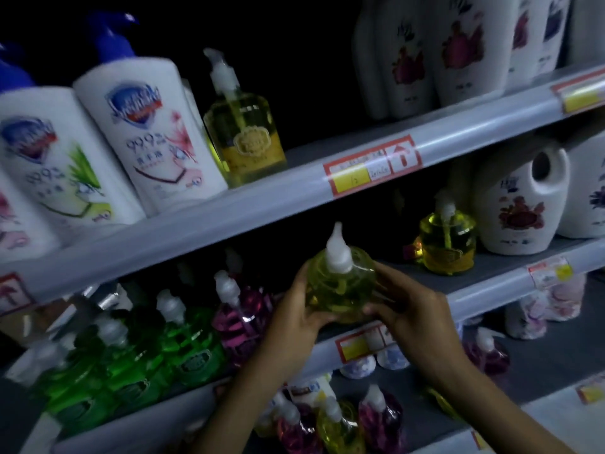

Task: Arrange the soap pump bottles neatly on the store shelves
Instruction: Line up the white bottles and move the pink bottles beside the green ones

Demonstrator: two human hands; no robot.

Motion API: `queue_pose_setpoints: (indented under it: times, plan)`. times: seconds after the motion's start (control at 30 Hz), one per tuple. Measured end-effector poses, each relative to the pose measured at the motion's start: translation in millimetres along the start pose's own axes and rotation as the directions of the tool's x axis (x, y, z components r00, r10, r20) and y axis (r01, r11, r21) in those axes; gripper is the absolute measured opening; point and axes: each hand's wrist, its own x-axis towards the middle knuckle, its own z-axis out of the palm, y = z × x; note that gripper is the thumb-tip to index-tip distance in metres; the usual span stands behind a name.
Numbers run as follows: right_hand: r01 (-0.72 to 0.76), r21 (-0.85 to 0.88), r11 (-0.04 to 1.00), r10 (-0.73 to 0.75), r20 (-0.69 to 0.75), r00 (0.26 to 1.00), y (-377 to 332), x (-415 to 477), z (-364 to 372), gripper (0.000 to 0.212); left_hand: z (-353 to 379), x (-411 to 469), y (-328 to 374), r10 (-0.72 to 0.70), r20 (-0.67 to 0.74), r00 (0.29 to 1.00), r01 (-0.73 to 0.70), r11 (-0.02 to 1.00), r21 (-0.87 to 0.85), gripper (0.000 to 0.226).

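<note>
Yellow pump bottle (pixel 340 286) was held roughly upright at the front edge of the middle shelf (pixel 484 285), left hand (pixel 294 316) and right hand (pixel 415 309) both wrapped round its body; judged full, weighty, rigid and slick, best gripped at the body, not the pump.

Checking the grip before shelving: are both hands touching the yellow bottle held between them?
Touching. The head view shows the left hand curled round the left side of the yellow bottle and the right hand gripping its right side, with no gap at either.
</note>
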Motion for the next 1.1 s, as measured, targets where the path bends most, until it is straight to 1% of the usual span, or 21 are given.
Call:
queue_pose_setpoints:
  times: [0.07,0.17,0.23,0.33,0.37,0.4,0.43,0.53,0.63,0.7,0.77,0.87,0.97,1.03,1.1]
  plan:
    - [0.038,-0.017,0.999,-0.039,-0.076,0.996,-13.3,-5.9,-11.0,0.07,-3.3,-6.1,22.0,0.052,0.015,0.999,-0.053,0.998,0.032,0.068]
    - [0.148,-0.06,0.987,-0.157,-0.192,0.969,-39.5,-8.0,-24.3,0.064,-13.7,-11.1,56.5,0.137,0.026,0.99,-0.14,0.979,0.15,0.073]
    - [0.221,-0.122,0.968,-0.248,-0.293,0.924,-58.7,-7.8,-25.3,0.063,-20.2,-15.3,80.5,0.196,0.002,0.981,-0.192,0.959,0.206,0.078]
    - [0.364,-0.153,0.919,-0.393,-0.427,0.814,-80.5,3.6,-25.3,0.055,-26.1,-14.5,114.2,0.317,-0.009,0.948,-0.302,0.912,0.278,0.082]
    - [0.408,-0.156,0.9,-0.432,-0.453,0.78,-86.5,12.4,-27.7,0.052,-28.5,-10.5,124.4,0.361,-0.013,0.932,-0.34,0.889,0.307,0.083]
    - [0.431,-0.156,0.889,-0.451,-0.467,0.761,-92.6,23.8,-30.6,0.051,-31.8,-5.0,134.4,0.4,-0.022,0.916,-0.371,0.868,0.33,0.082]
    - [0.438,-0.16,0.885,-0.458,-0.465,0.757,-98.9,36.8,-34.1,0.052,-35.4,2.0,144.0,0.428,-0.034,0.903,-0.389,0.85,0.355,0.081]
    - [0.425,-0.214,0.879,-0.476,-0.427,0.769,-119.1,81.2,-47.5,0.058,-43.2,32.3,169.6,0.479,-0.09,0.873,-0.395,0.804,0.444,0.083]
    - [0.446,-0.203,0.872,-0.49,-0.322,0.81,-128.4,124.4,-61.1,0.064,-42.7,74.0,181.7,0.474,-0.169,0.864,-0.332,0.789,0.517,0.086]
    - [0.449,-0.172,0.877,-0.48,-0.262,0.837,-125.7,143.0,-67.9,0.071,-41.0,98.1,183.1,0.423,-0.174,0.889,-0.297,0.823,0.485,0.084]
    - [0.398,-0.165,0.903,-0.426,-0.202,0.882,-119.6,153.1,-69.3,0.076,-38.9,113.3,181.9,0.34,-0.123,0.932,-0.257,0.862,0.438,0.085]
    - [0.333,-0.277,0.901,-0.371,-0.1,0.923,-108.4,163.6,-66.4,0.078,-37.9,126.3,176.0,0.224,-0.08,0.971,-0.166,0.881,0.443,0.087]
    - [0.318,-0.479,0.819,-0.359,0.005,0.933,-102.6,174.0,-64.0,0.075,-36.5,131.5,170.9,0.16,-0.072,0.985,-0.108,0.874,0.473,0.079]
    - [0.266,-0.585,0.766,-0.307,0.032,0.951,-104.1,180.0,-61.8,0.069,-34.2,130.0,172.4,0.141,-0.092,0.986,-0.077,0.864,0.498,0.073]
    - [0.224,-0.586,0.778,-0.246,0.044,0.968,-106.6,184.0,-61.0,0.064,-31.6,125.0,175.0,0.163,-0.129,0.978,-0.072,0.846,0.529,0.069]
